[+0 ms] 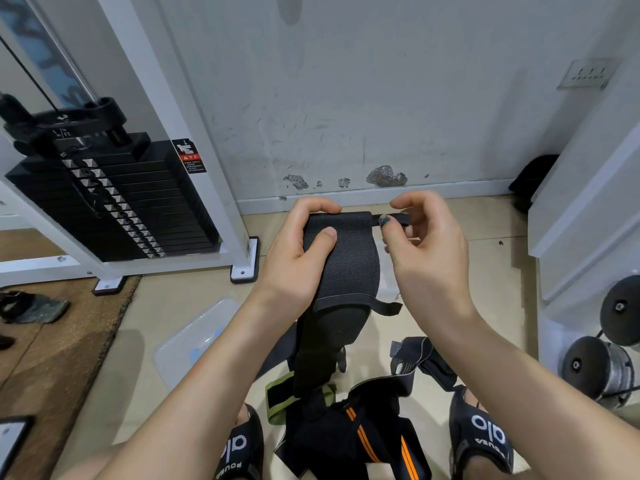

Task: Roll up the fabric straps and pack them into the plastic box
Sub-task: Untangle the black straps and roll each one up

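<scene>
Head view looks down at two bare forearms reaching forward over a tiled floor. At the centre, the left hand (298,247) grips the top of a wide black fabric strap (341,261): its fingers curl over the upper edge and the thumb presses flat on the woven face. From that grip the strap hangs downward, toward six o'clock, into a pile of loose straps (349,427) lying between the person's feet.

Just toward three o'clock from the strap's top edge, the right hand (426,251) pinches a narrow black tab (398,219) that sticks out sideways from the strap; thumb and forefinger close on it, and the other fingers are loosely curled and hold nothing. A second thin tab (388,308) juts out lower down, at the strap's stitched seam.

The pile holds black straps with orange stripes and one with a green edge. Black slides (485,434) with white lettering sit at either side of it.

A clear plastic lid (194,337) lies flat on the floor at about eight o'clock from the hands, beside the left forearm. The plastic box itself I cannot make out; something pale shows behind the strap, but it is mostly hidden.

At ten o'clock stands a black weight stack (114,199) in a white frame. At four o'clock, round dumbbell ends (595,365) rest by a white frame.
</scene>
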Demonstrator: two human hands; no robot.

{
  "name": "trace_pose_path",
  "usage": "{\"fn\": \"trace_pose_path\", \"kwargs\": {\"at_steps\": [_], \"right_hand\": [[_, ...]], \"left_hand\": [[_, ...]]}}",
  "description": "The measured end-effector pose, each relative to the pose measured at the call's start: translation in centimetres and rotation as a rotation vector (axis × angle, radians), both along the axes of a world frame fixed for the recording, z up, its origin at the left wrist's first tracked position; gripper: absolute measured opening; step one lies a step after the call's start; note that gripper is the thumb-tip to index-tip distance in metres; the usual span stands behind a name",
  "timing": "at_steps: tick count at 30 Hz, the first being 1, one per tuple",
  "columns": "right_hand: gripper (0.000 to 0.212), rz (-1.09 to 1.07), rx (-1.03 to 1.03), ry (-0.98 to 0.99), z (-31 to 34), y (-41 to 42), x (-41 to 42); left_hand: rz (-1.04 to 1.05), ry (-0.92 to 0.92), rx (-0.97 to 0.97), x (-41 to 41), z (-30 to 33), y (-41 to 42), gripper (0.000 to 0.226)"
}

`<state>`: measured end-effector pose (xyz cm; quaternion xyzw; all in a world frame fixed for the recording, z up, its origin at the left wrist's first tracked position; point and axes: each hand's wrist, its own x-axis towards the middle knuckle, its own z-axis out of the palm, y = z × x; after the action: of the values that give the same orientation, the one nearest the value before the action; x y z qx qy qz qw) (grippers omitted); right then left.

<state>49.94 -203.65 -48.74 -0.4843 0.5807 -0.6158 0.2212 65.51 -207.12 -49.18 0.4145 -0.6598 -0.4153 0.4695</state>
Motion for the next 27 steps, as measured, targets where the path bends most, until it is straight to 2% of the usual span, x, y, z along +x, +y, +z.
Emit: {"fn": "trace_pose_path", "kwargs": {"at_steps": [5, 9, 14, 20, 23, 27], "right_hand": [[0.022, -0.019, -0.018, -0.034, 0.49, 0.07, 0.1], [0.013, 0.006, -0.052, 0.142, 0.42, 0.48, 0.46], [0.012, 0.071, -0.038, 0.204, 0.04, 0.38, 0.49], [0.022, 0.17, 0.03, -0.052, 0.06, 0.05, 0.39], [0.023, 0.218, 0.101, -0.105, 0.46, 0.14, 0.27], [0.022, 0.345, 0.203, -0.358, 0.69, 0.17, 0.24]], "left_hand": [[-0.032, -0.023, -0.014, -0.11, -0.17, 0.15, 0.027], [-0.067, 0.013, 0.011, -0.35, -0.29, 0.2, 0.024], [-0.084, 0.038, 0.029, -0.42, -0.26, 0.26, 0.02], [-0.06, 0.043, 0.047, -0.38, -0.3, 0.14, 0.02], [-0.053, 0.041, 0.038, -0.34, -0.35, 0.13, 0.02], [-0.047, 0.046, 0.021, -0.28, -0.2, 0.08, 0.02]]}}
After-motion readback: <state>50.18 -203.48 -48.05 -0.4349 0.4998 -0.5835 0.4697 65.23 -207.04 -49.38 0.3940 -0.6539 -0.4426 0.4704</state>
